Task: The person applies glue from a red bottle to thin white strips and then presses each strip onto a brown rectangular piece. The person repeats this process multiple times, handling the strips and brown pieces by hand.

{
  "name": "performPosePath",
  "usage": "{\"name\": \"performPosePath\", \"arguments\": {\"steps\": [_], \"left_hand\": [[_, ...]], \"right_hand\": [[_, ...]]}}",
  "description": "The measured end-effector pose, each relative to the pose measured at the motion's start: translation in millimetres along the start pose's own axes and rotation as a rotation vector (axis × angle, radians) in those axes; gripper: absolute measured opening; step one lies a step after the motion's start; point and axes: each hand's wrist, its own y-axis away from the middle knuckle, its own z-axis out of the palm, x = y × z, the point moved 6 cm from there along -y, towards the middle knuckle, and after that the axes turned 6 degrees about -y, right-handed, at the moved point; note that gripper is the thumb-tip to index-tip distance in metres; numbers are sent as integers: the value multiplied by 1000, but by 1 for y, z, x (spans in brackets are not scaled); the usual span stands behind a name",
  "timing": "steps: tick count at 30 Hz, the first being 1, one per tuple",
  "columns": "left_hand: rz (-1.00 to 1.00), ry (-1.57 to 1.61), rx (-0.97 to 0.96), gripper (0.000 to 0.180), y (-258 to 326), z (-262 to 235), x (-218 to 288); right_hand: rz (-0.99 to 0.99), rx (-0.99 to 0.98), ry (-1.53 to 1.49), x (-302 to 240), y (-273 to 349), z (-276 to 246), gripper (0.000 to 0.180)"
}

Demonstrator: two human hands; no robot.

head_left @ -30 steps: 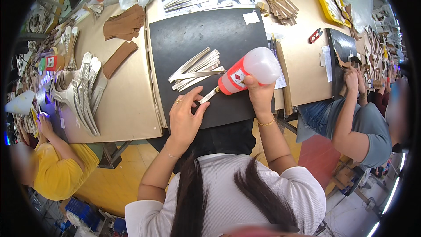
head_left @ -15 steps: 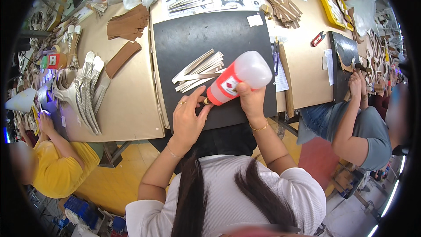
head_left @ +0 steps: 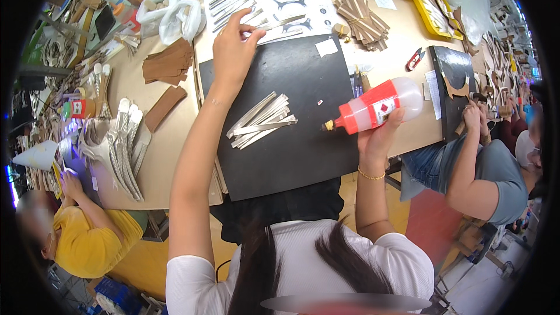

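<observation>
My right hand (head_left: pixel 378 135) holds a clear glue bottle with a red cap end (head_left: pixel 376 106), tipped sideways with its nozzle pointing left over the black mat (head_left: pixel 297 146). A fan of thin silver strips (head_left: pixel 262 121) lies in the middle of the mat. My left hand (head_left: pixel 233 46) is stretched far forward, fingers resting on more silver strips (head_left: pixel 265 23) lying on the white sheet (head_left: pixel 303 6) just past the mat's far edge.
A bundle of brown strips (head_left: pixel 361 17) lies at the back right, brown leather pieces (head_left: pixel 169 64) at the left, and silver shaped pieces (head_left: pixel 125 140) at the table's left. A person in yellow (head_left: pixel 81 227) sits on the left, another in grey (head_left: pixel 490 163) works at a black mat (head_left: pixel 452 81) on the right.
My left hand left the mat near the bottle's nozzle and reached forward to the strips at the far edge. My right hand swung the bottle to the right, off the strips.
</observation>
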Motion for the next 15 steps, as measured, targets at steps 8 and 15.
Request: {"name": "performPosePath", "arguments": {"steps": [8,15], "left_hand": [[161,-379,-86,54,-21,52,6],[37,-100,-195,30,36,-25,-7]], "right_hand": [[-1,-3,23,-3,1,-11,76],[13,-31,13,-6,-2,-8,76]]}}
